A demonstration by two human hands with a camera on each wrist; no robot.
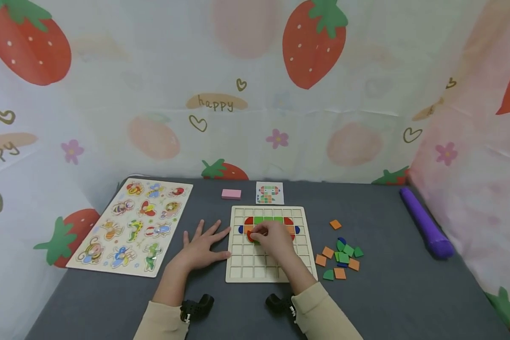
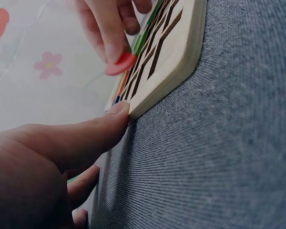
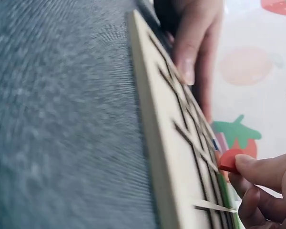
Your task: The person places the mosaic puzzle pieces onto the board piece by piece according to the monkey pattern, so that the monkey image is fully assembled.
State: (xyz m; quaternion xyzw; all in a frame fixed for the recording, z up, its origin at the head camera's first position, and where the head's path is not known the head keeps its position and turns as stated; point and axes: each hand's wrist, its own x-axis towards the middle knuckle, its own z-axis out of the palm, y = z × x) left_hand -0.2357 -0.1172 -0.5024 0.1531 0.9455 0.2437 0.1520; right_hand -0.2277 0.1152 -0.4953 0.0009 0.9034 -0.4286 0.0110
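A square wooden grid board (image 1: 272,274) lies on the grey table, with red, green, orange and blue pieces filling part of its upper rows. My right hand (image 1: 274,238) is over the board and pinches a red rounded piece (image 3: 231,160) between thumb and fingers, at the left of the coloured rows. In the left wrist view the same red piece (image 2: 120,64) shows tilted at the fingertips. My left hand (image 1: 201,250) lies spread on the table beside the board, its thumb touching the board's left edge.
Loose orange, green and blue pieces (image 1: 342,257) are scattered right of the board. Behind it lie a pattern card (image 1: 269,193) and a pink block (image 1: 231,194). An insect picture board (image 1: 131,226) is at the left, a purple tube (image 1: 427,224) at the far right.
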